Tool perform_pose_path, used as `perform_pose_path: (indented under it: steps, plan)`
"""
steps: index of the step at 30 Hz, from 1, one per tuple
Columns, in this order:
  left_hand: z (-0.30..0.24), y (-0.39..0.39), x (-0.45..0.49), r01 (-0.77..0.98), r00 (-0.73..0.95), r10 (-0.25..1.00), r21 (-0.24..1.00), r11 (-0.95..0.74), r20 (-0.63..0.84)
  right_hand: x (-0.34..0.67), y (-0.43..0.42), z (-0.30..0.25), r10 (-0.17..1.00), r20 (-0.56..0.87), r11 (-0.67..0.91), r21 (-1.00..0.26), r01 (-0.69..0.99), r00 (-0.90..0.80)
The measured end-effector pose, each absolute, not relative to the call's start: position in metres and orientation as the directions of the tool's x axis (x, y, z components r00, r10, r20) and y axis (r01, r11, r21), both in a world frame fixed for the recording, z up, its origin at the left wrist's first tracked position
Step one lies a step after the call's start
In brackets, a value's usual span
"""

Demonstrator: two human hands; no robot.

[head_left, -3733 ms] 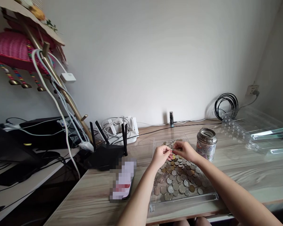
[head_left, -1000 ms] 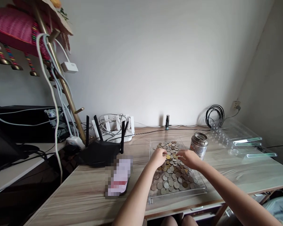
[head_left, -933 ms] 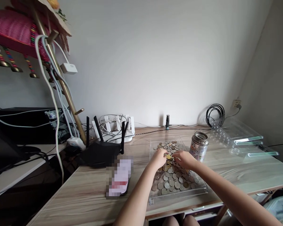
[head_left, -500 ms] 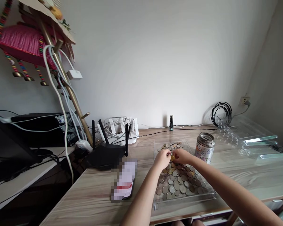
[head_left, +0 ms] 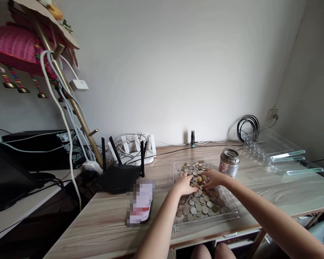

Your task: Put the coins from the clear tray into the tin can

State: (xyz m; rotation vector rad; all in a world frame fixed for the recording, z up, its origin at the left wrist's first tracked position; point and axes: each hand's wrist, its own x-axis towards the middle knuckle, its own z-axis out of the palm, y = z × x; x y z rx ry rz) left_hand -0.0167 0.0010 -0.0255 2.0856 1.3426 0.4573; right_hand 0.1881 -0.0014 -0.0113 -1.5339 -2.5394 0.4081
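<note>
A clear plastic tray [head_left: 207, 220] on the wooden table holds several silver and brass coins [head_left: 199, 207]. Both my hands are down inside it, over the middle of the pile. My left hand [head_left: 184, 185] lies on the coins with its fingers stretched forward and apart. My right hand [head_left: 213, 178] reaches in from the right, its fingertips bent down and drawn together on the coins next to a brass coin [head_left: 199, 178]. What the fingertips pinch is too small to see. A tin coin can [head_left: 229, 162] with a slot in its lid stands just right of the tray.
A blurred phone [head_left: 140, 202] lies left of the tray, with a black router [head_left: 118, 176] and a white charger hub [head_left: 135, 147] behind it. Clear acrylic trays [head_left: 280, 154] and a coiled black cable [head_left: 248, 126] sit at the right. A cluttered side desk stands to the left.
Half a second ago both hands were raised together, pinching something above the coins. They have since dropped onto the pile and moved slightly apart. The camera has shifted a little.
</note>
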Motion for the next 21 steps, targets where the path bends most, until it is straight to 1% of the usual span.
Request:
perform_pose_path:
  steps: [3,5,7,12,17,21]
  plan:
    - [-0.018,-0.009,-0.015,0.722,0.569,0.818,0.526,-0.450,-0.082,0.181,-0.011,-0.015,0.861,-0.084,0.467,-0.261,0.845,-0.502]
    - [-0.015,-0.016,-0.013,0.738,0.578,0.812,0.477,-0.477,-0.084,0.176,-0.018,-0.015,0.866,-0.112,0.449,-0.252,0.857,-0.487]
    - [-0.014,-0.022,-0.011,0.762,0.550,0.831,0.457,-0.459,-0.083,0.173,-0.024,-0.014,0.876,-0.158,0.406,-0.265,0.875,-0.455]
    - [-0.012,-0.025,-0.005,0.806,0.484,0.864,0.456,-0.379,-0.137,0.171,-0.035,-0.010,0.882,-0.265,0.312,-0.291,0.904,-0.390]
    - [-0.012,-0.025,0.002,0.820,0.420,0.847,0.537,-0.198,-0.328,0.165,-0.045,-0.010,0.840,-0.374,0.259,-0.359,0.897,-0.393]
    - [-0.016,-0.035,0.006,0.810,0.393,0.844,0.572,-0.130,-0.365,0.166,-0.053,-0.011,0.821,-0.430,0.204,-0.394,0.896,-0.375]
